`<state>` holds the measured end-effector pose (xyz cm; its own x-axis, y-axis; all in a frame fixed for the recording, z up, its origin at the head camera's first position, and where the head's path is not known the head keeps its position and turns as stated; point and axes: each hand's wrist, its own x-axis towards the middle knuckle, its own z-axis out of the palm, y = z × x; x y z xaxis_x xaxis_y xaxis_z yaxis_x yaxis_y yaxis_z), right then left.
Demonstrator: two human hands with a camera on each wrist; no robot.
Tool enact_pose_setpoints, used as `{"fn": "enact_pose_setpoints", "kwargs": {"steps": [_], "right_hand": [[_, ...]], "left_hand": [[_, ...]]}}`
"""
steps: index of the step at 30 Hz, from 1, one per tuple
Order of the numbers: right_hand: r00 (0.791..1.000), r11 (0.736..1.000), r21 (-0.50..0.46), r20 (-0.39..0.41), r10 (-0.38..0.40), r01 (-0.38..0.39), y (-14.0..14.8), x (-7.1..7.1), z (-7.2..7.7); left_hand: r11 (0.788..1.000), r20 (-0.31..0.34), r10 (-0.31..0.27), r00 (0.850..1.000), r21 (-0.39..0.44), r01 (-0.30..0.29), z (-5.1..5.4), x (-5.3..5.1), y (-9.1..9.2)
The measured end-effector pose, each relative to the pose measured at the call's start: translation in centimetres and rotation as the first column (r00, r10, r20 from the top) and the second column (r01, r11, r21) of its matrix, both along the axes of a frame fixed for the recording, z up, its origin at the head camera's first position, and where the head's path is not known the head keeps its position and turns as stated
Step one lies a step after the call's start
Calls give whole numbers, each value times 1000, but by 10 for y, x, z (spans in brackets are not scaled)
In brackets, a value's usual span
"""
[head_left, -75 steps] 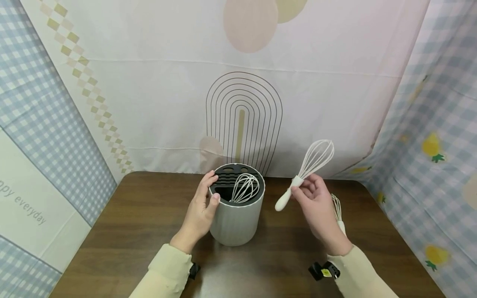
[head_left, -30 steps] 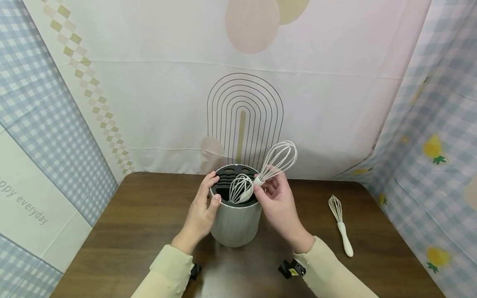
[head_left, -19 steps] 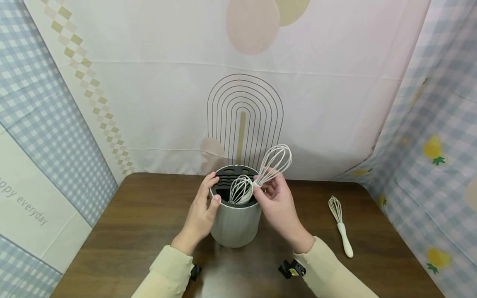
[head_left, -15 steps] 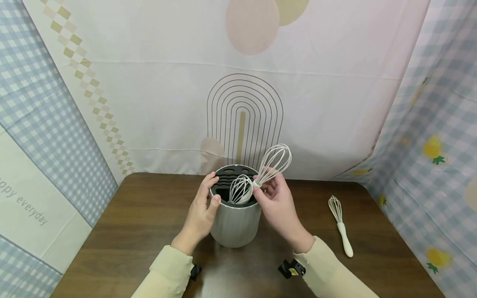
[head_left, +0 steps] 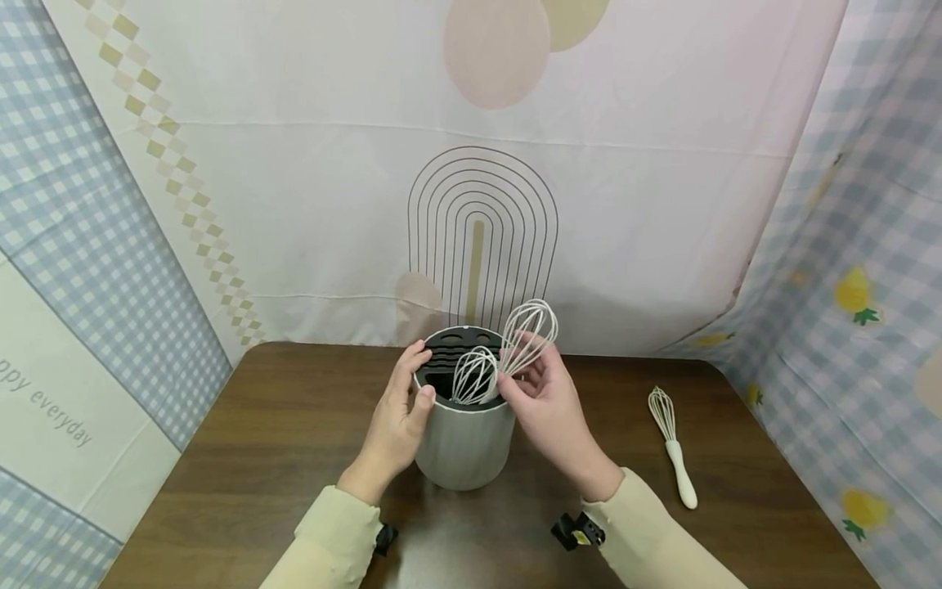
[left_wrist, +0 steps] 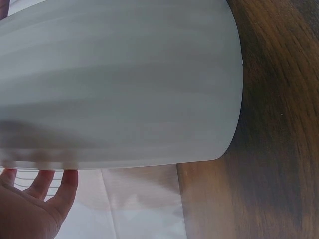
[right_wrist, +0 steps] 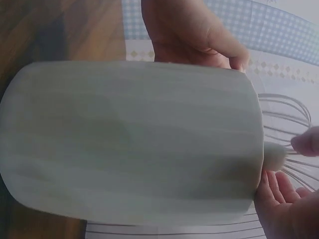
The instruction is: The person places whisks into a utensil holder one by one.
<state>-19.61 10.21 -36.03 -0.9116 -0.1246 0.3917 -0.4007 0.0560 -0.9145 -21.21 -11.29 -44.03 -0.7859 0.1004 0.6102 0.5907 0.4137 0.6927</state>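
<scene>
A light grey utensil holder (head_left: pixel 465 450) with a black slotted top stands upright on the table. My left hand (head_left: pixel 393 417) grips its left side, the thumb at the near rim and the fingers farther back. With thumb and fingers, my right hand (head_left: pixel 550 413) pinches a white whisk (head_left: pixel 531 329) at the lower wires, by the rim's right side. Its handle points down into the front opening; in the right wrist view the handle's top (right_wrist: pixel 274 157) shows just above the rim. A second whisk (head_left: pixel 477 375) sits in that same opening, wires up, its handle hidden.
Another whisk (head_left: pixel 680 474) lies on the brown wooden table (head_left: pixel 294 425) to the right, wires pointing away. A white patterned cloth (head_left: pixel 331 221) hangs behind the table, and blue checked cloths hang at both sides.
My right hand has brought the whisk left from beside the holder and lowered it handle-first into the front opening; its wires have sunk further. The left hand stays on the holder.
</scene>
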Motion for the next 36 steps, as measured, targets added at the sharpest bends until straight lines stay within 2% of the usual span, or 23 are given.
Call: {"fn": "enact_pose_setpoints", "kwargs": {"steps": [3,6,11,15,20,23,29,31,36], "right_hand": [[1000,999,51,30,3,-4,2,2,2],[1000,995,100,20,7,-9,1,8,9],[999,989,142,-48,-24,31,2,20,22],[992,986,156,-120,-39,57,5,24,23],[978,987,153,-210,-17,50,9,21,19],[970,981,183,-245,-12,59,11,16,11],[958,938,334,-285,12,88,13,5,-9],[957,931,354,-291,20,88,12,4,-11],[957,943,323,-289,19,79,12,8,-5]], "left_hand": [[1000,-4,2,1000,0,-2,0,0,0],[1000,-4,5,1000,-1,-5,1,0,-1],[1000,-7,1,1000,-2,-1,0,0,-1],[1000,-13,-3,1000,4,3,1,0,0],[1000,-14,-4,1000,7,4,0,0,0],[1000,-12,-3,1000,5,3,0,0,0],[1000,-9,0,1000,4,0,0,0,-1],[1000,-6,0,1000,4,0,0,0,-1],[1000,-1,1,1000,1,-1,0,0,0]]}}
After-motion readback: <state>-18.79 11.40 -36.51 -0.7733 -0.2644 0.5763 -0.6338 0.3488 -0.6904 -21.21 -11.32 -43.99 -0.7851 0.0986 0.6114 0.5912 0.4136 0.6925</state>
